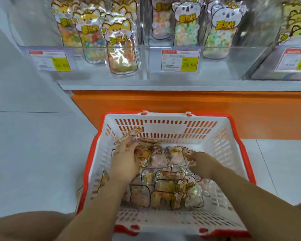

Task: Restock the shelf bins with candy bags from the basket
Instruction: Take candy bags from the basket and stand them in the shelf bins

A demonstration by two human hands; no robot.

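Fingers of the left hand are bent over a small bunch of candy bags at the far-left side of the basket. They grip that bunch, and one bag's edge pokes up at a tilt past the fingertips. Motion blur softens the exact hold. The right hand reaches in from the other side. Its fingertips are sunk among the bags near the middle-right of the pile, so I cannot tell whether they are apart or closed on anything.

Most of the bags lie loose and overlapping on the basket's floor, clear pouches with cartoon animal headers. The basket is white slatted plastic with a red rim. It sits on the pale tiled floor, close in front of an orange base panel.

Above that panel runs a grey shelf carrying clear shelf bins side by side. The left bin holds upright yellow-headed bags of mixed sweets, the nearest leaning against the bin's front wall. The middle bin holds white-headed bags of pastel ring candy. More yellow bags show in the bin at the right edge. A price tag with a yellow patch sits on the front of each bin. Both forearms are bare, and a knee shows at the bottom left corner.
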